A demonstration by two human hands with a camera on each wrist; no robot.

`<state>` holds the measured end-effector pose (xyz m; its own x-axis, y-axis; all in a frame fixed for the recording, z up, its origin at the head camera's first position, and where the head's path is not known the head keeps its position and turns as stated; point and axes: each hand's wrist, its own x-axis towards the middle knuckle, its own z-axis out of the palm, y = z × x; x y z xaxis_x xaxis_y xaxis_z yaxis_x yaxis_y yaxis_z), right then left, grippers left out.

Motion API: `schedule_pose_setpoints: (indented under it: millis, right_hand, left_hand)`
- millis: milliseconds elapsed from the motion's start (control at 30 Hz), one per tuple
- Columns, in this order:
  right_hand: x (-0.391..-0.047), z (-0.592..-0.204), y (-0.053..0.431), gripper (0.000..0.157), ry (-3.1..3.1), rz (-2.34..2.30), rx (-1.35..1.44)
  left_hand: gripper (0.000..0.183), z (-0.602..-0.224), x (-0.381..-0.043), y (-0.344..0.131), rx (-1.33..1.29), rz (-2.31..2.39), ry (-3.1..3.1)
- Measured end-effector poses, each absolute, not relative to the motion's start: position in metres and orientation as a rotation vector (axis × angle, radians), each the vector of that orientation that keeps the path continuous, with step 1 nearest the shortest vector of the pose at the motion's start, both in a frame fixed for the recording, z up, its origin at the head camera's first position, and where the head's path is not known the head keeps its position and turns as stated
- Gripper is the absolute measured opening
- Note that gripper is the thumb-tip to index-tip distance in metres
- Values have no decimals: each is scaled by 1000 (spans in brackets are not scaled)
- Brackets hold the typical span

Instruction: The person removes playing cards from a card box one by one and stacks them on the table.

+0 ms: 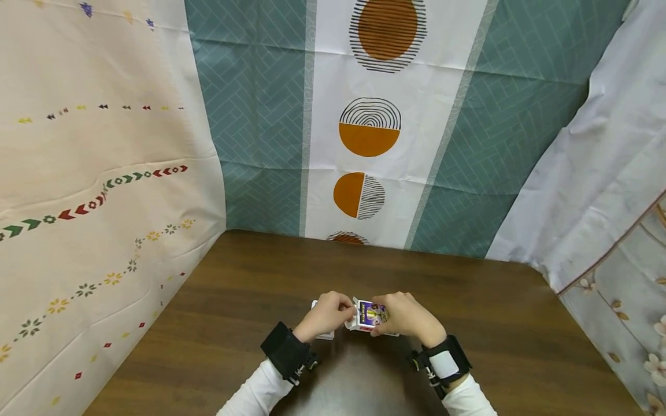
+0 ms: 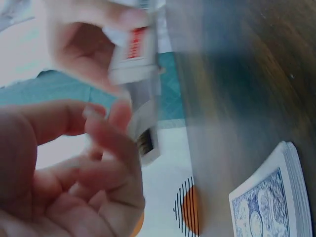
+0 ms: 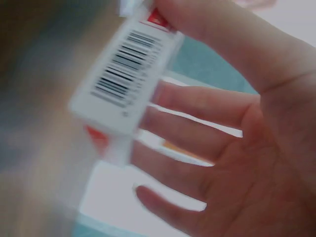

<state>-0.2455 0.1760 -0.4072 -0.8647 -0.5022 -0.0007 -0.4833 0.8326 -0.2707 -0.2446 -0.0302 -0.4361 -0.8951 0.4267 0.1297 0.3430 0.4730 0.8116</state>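
My right hand [image 1: 407, 315] grips a small white card box [image 1: 372, 314] with a purple and yellow picture on its face, thumb on one side and fingers on the other. A barcode marks the narrow side turned to the right wrist view. The box's end toward the left hand is open, its flap [image 2: 144, 111] sticking out. My left hand [image 1: 329, 314] has curled fingers, thumb and fingertips together at that flap. Under the left hand lies a stack of playing cards [image 2: 266, 200] with a dark patterned back, partly hidden in the head view.
Both hands work over a brown wooden table [image 1: 250, 277]. A patterned cloth [image 1: 260, 115] hangs behind its far edge, with a cream cloth [image 1: 104, 231] at the left and a white cloth [image 1: 572, 173] at the right. Each wrist wears a black strap with a camera.
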Motion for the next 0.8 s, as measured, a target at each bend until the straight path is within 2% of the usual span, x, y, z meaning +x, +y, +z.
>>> schedule_pose_setpoints:
  millis: [167,367,633,800]
  right_hand:
    - [-241,-378,168,58,2865,-557,-621]
    - [-236,-357,166,59,2835,-684,-589]
    - [-232,-354,168,63,2838,-752,-676]
    - [-232,-356,171,59,2848,-752,-697]
  left_hand:
    - [22,-435,-247,-29,558,1515,2558]
    - [27,-428,-249,-31,495,1610,2426]
    - [29,-418,-250,-39,432,1687,2221]
    - [27,-418,-252,-43,431,1699,2195]
